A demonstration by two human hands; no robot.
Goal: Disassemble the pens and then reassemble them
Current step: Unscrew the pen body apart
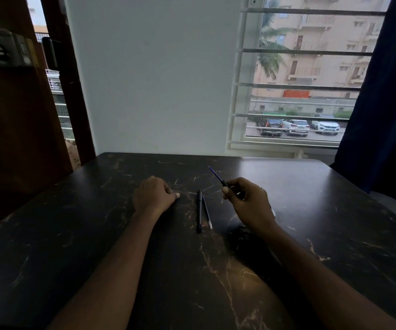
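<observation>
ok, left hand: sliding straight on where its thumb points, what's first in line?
Probably the black pen body lying on the table, thin refill just past it; left hand rests on that table too.

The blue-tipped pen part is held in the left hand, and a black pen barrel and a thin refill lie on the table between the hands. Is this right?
Not quite. The head view shows the blue-tipped pen part in the right hand, not the left hand. The black pen barrel and thin refill do lie on the table between the hands.
</observation>
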